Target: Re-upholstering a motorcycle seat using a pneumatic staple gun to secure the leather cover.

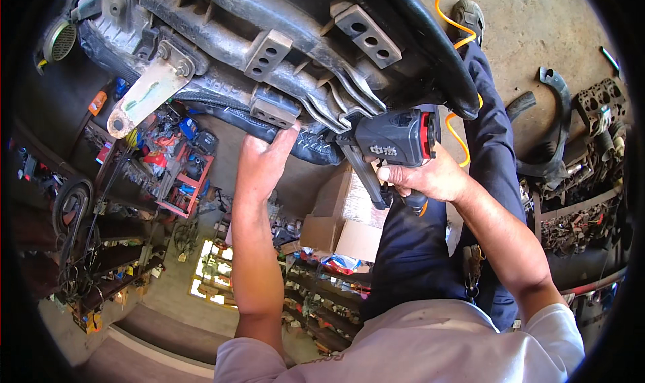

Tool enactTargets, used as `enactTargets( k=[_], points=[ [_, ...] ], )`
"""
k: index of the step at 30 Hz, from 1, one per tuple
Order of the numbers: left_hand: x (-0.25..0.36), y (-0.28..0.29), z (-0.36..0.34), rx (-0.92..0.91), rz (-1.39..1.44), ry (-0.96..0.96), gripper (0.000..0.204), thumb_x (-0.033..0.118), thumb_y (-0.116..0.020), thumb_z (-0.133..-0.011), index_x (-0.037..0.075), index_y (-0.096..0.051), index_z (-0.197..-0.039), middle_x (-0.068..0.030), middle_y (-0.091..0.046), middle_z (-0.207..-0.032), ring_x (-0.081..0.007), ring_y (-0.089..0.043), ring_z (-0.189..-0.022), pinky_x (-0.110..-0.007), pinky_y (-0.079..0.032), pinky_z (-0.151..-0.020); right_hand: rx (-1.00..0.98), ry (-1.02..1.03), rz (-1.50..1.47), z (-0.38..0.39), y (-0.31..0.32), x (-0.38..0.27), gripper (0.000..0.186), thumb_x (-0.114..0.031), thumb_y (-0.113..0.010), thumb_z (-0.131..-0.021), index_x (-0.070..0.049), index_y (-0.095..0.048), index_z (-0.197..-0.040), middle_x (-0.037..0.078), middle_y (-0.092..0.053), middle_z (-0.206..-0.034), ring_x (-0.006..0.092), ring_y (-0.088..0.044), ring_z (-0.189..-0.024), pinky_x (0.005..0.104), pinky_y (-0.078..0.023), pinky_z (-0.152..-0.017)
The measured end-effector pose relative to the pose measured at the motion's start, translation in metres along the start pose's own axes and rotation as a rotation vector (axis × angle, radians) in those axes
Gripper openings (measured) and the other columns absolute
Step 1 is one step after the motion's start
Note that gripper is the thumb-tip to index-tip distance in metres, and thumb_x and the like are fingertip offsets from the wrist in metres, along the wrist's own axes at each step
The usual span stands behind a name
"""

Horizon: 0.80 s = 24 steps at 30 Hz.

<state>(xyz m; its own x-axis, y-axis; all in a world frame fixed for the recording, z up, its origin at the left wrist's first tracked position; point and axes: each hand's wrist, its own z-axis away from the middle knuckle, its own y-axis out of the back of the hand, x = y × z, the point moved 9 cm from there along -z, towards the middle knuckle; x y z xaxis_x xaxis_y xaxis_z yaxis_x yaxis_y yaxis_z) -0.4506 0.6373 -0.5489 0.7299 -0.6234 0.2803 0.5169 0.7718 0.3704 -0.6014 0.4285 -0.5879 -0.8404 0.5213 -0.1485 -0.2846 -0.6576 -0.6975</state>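
Upside down before me is a seat [222, 30] with a dusty plastic base, square rubber blocks and a rusty metal bracket [153, 93]. Its black cover [312, 146] hangs along the near edge. My left hand [267, 156] pinches that edge below a rubber block [275, 107], its fingers mostly hidden behind the cover. My right hand [430, 176] is wrapped round the handle of a black and grey staple gun [391, 138] with a red band. The gun's nose meets the seat edge, to the right of my left hand. Whether it presses on the cover I cannot tell.
An orange coiled hose [463, 138] runs down past the seat's right side. Behind my hands stands a cardboard box [326, 211]. Cluttered shelves and a red rack [189, 181] are at left; metal engine parts [598, 114] lie at right.
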Motion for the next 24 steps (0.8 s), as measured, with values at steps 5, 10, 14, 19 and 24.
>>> enactTargets(
  k=[5,10,14,19,24],
  points=[
    [-0.007,-0.002,0.011,-0.089,-0.015,0.054,0.025,0.016,-0.075,-0.094,0.005,-0.065,-0.114,0.0022,-0.063,-0.090,-0.0045,-0.052,-0.068,-0.024,-0.043,-0.060,-0.006,0.001,-0.004,0.003,-0.002,0.004,0.043,-0.024,-0.087,-0.089,-0.002,-0.068,-0.120,0.003,-0.068,-0.090,0.0105,-0.058,-0.063,0.0265,-0.049,-0.053],
    [-0.010,-0.016,0.023,-0.072,0.123,0.030,0.023,0.007,-0.072,-0.093,0.002,-0.062,-0.113,-0.0009,-0.065,-0.088,-0.0061,-0.053,-0.067,-0.025,-0.047,-0.065,0.015,-0.028,0.051,0.006,0.002,0.006,0.042,-0.023,-0.087,-0.089,-0.002,-0.067,-0.120,0.002,-0.068,-0.090,0.0106,-0.058,-0.063,0.0269,-0.049,-0.054],
    [-0.011,-0.029,0.027,-0.103,0.190,0.048,0.020,0.006,-0.073,-0.093,0.003,-0.064,-0.110,-0.0004,-0.066,-0.090,-0.0067,-0.054,-0.069,-0.025,-0.047,-0.064,0.008,-0.073,0.087,0.009,0.002,0.003,0.042,-0.026,-0.084,-0.092,-0.006,-0.068,-0.126,0.000,-0.069,-0.090,0.0084,-0.060,-0.069,0.0290,-0.056,-0.064],
    [-0.031,-0.038,0.025,-0.076,0.196,0.034,0.016,0.014,-0.076,-0.094,0.002,-0.073,-0.105,0.0031,-0.069,-0.087,-0.0033,-0.060,-0.069,-0.022,-0.047,-0.057,0.029,-0.063,0.106,0.014,0.007,0.005,0.042,-0.024,-0.083,-0.093,-0.007,-0.066,-0.128,-0.004,-0.064,-0.085,0.0064,-0.057,-0.068,0.0259,-0.051,-0.062],
    [-0.033,-0.041,0.027,0.003,0.230,0.033,0.011,0.012,-0.074,-0.094,0.002,-0.074,-0.100,0.0024,-0.068,-0.083,-0.0041,-0.059,-0.065,-0.023,-0.047,-0.055,0.069,-0.123,0.176,0.024,0.008,0.004,0.044,-0.021,-0.083,-0.093,-0.007,-0.065,-0.130,-0.002,-0.066,-0.091,0.0070,-0.059,-0.076,0.0272,-0.052,-0.069]
  ],
)
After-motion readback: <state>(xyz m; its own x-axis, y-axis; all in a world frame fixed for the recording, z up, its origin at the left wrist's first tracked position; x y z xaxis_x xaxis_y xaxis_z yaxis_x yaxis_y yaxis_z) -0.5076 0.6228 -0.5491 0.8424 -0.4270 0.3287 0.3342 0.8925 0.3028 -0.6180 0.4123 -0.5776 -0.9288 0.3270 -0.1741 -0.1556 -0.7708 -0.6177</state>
